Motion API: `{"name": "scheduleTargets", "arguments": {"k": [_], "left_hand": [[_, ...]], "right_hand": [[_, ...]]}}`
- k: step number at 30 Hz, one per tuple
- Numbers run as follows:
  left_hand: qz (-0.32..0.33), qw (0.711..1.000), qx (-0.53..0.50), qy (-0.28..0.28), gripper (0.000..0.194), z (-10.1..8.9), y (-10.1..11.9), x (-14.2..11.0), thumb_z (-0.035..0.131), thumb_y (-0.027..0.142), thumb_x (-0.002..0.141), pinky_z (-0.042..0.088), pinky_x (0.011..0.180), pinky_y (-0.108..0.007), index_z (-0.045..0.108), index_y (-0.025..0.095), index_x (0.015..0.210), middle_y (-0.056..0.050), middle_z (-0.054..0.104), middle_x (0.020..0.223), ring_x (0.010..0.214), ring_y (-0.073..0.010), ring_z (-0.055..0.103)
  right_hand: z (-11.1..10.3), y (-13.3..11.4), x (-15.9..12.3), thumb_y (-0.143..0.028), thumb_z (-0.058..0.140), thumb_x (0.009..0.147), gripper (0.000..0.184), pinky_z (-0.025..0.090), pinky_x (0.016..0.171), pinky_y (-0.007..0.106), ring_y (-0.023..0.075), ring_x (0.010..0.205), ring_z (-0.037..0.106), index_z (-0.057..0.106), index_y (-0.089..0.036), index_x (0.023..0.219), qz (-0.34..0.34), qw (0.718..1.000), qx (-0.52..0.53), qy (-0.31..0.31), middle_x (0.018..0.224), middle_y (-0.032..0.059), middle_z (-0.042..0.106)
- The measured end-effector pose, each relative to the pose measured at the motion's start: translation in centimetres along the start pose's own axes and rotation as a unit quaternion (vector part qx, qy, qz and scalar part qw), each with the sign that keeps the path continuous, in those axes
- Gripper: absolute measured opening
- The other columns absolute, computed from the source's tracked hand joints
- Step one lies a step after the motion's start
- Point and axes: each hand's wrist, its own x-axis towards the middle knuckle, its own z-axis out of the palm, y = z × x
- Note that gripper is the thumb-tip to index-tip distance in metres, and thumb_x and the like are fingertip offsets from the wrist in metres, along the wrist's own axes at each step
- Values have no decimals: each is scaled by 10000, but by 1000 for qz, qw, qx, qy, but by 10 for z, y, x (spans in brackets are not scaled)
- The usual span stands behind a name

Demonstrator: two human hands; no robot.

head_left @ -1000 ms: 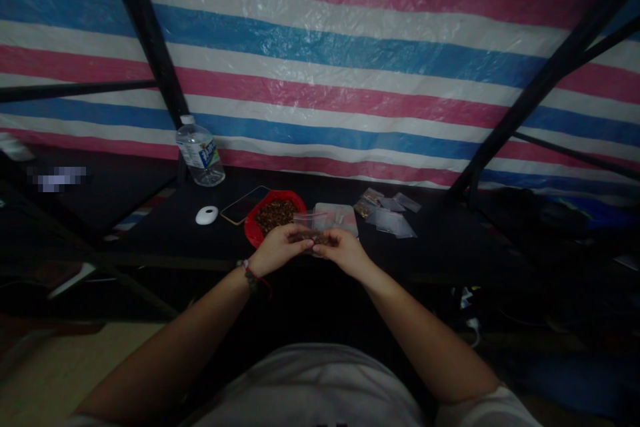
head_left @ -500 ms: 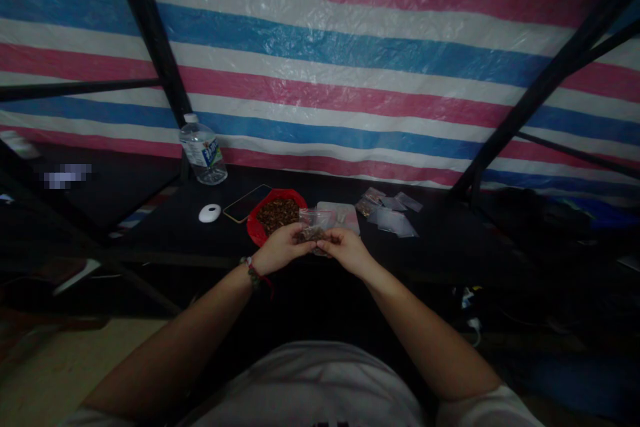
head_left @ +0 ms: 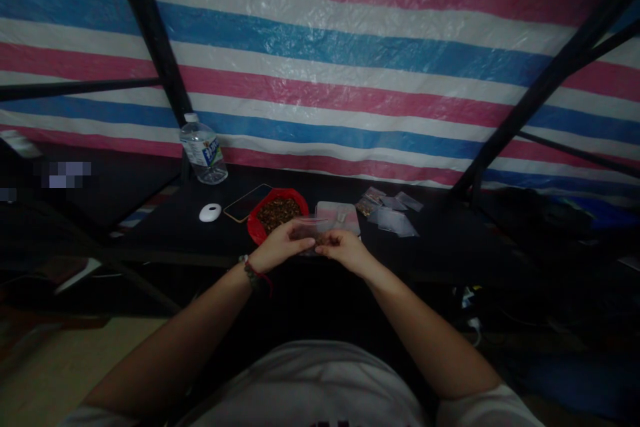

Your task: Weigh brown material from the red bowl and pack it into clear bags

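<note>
A small clear zip bag [head_left: 306, 229] with brown bits in it is between my two hands, close to the table's front edge. My left hand [head_left: 280, 245] is closed on the bag's left side, thumb in front. Thumb and fingers of my right hand [head_left: 346, 250] pinch its right side. Just behind my left hand sits a red bowl-like container, perhaps lined with a bag [head_left: 303, 199], filled with small brown pieces [head_left: 281, 210]. A flat pale square device [head_left: 325, 211] lies behind my right hand, with a small unclear item on it.
To the right lie several clear bags [head_left: 393, 220], some holding brown bits [head_left: 367, 205]. On the left are a phone [head_left: 245, 203], a white rounded object [head_left: 210, 213] and a large clear bottle [head_left: 204, 153]. Dark frame posts [head_left: 160, 47] and striped sheeting [head_left: 325, 90] stand behind.
The bag has tilted back and sits flatter between my hands, its top lower than before. My fingers have shifted slightly on it; the things on the table stay put.
</note>
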Motion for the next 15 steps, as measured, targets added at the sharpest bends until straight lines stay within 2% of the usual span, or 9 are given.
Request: {"name": "scheduleTargets", "arguments": {"k": [4, 8, 12, 15], "left_hand": [[4, 999, -3, 34, 337, -1, 1, -1, 700, 386, 749, 501, 887, -373, 700, 140, 979, -95, 716, 1013, 945, -231, 657], [-4, 994, -87, 62, 318, -5, -2, -1, 738, 374, 712, 499, 863, -343, 730, 136, 923, -96, 727, 984, 901, -217, 664], [-15, 979, -188, 81, 302, -8, -1, -2, 769, 340, 669, 506, 804, -324, 732, 128, 880, -90, 731, 884, 812, -200, 668], [-3, 969, -228, 98, 259, -12, -1, -2, 780, 309, 640, 515, 740, -296, 707, 133, 814, -63, 717, 818, 752, -177, 656]], "right_hand": [[2, -1, -3, -335, 726, 693, 253, 433, 618, 244, 137, 652, 587, 684, -146, 855, -7, 998, -45, -42, 739, 11, 668], [-24, -7, -6, -321, 719, 697, 273, 443, 642, 249, 161, 711, 620, 700, -155, 913, -1, 988, -130, -88, 808, 35, 698], [-64, -9, -6, -341, 621, 764, 215, 369, 551, 226, 126, 594, 538, 692, -138, 777, -7, 978, -207, 3, 662, 10, 632], [-79, -8, -4, -347, 567, 786, 252, 321, 521, 225, 109, 550, 471, 638, -139, 665, -17, 973, -224, 42, 588, -14, 551]]}}
